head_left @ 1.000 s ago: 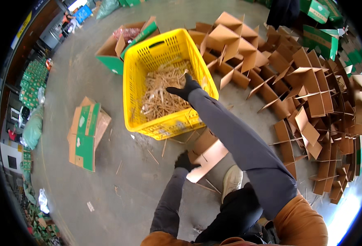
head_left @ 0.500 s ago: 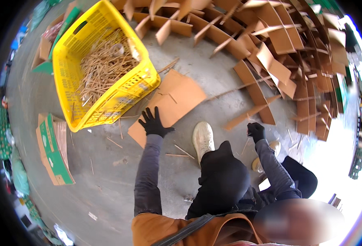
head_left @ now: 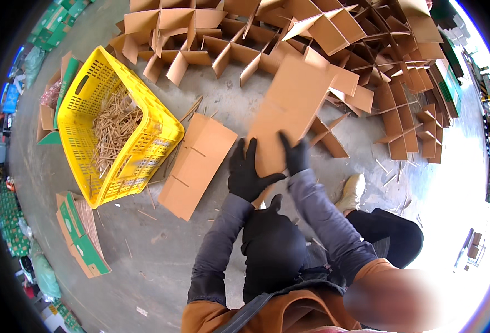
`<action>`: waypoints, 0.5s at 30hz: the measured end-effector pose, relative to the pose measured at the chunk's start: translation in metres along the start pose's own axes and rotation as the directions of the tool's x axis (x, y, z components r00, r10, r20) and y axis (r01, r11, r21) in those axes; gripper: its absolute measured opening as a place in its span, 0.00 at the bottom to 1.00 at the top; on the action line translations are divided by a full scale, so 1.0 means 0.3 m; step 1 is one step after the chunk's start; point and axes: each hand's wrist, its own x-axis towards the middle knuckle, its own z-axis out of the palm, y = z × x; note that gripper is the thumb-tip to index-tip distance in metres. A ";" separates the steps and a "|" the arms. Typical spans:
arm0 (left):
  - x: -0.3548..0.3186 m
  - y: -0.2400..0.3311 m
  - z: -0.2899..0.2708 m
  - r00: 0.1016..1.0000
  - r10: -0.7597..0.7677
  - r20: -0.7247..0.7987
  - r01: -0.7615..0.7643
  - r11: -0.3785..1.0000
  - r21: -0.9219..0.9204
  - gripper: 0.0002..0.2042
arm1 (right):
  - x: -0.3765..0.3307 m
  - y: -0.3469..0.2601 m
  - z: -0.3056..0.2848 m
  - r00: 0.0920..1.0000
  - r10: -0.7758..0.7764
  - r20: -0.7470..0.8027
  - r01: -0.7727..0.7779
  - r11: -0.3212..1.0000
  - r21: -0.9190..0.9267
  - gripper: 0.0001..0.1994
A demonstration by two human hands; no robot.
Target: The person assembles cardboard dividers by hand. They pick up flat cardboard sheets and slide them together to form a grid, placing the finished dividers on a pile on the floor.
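Observation:
A long brown cardboard sheet (head_left: 292, 94) slants away from me above the floor. My left hand (head_left: 249, 173), in a black glove, holds its left edge near the close end, with the thumb across the board and the fingers apart. On the opposite edge, my right hand (head_left: 295, 155), also gloved in black, grips the board; part of its fingers is blurred. Left of my hands, a slotted cardboard sheet (head_left: 199, 166) lies flat on the floor, touched by neither hand.
A yellow plastic crate (head_left: 155, 125) with thin cardboard strips (head_left: 117, 127) stands at left. Interlocked cardboard dividers (head_left: 234, 53) spread across the far side and right. A green-and-brown folded carton (head_left: 84, 236) lies lower left. My shoe (head_left: 352, 191) and loose scraps are on the floor at right.
My left hand has left the flat sheet on the floor. My right hand, closed at the right before, has come across to my left; both now hold a long sheet. The view has shifted.

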 end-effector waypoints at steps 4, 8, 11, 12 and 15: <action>0.139 -0.181 0.110 0.996 0.090 -0.011 -0.090 0.996 -0.010 0.37 | 0.274 -0.053 -0.266 0.948 0.006 0.319 0.037 0.991 -0.131 0.17; 0.288 -0.185 0.289 0.985 -0.042 0.169 0.012 0.984 0.175 0.30 | 0.326 0.060 -0.210 0.877 0.082 0.474 0.237 0.782 -0.576 0.19; 0.295 -0.255 0.398 0.955 -0.196 0.223 0.156 0.970 0.184 0.18 | 0.337 0.053 -0.143 0.837 0.168 0.520 0.257 0.719 -0.646 0.17; 0.284 -0.282 0.412 0.963 -0.174 0.207 0.135 0.973 0.189 0.15 | 0.334 0.041 -0.129 0.811 0.224 0.540 0.247 0.707 -0.663 0.16; 0.260 -0.290 0.429 0.972 -0.131 0.195 0.092 0.976 0.195 0.11 | 0.369 0.021 -0.124 0.754 0.305 0.581 0.256 0.679 -0.688 0.17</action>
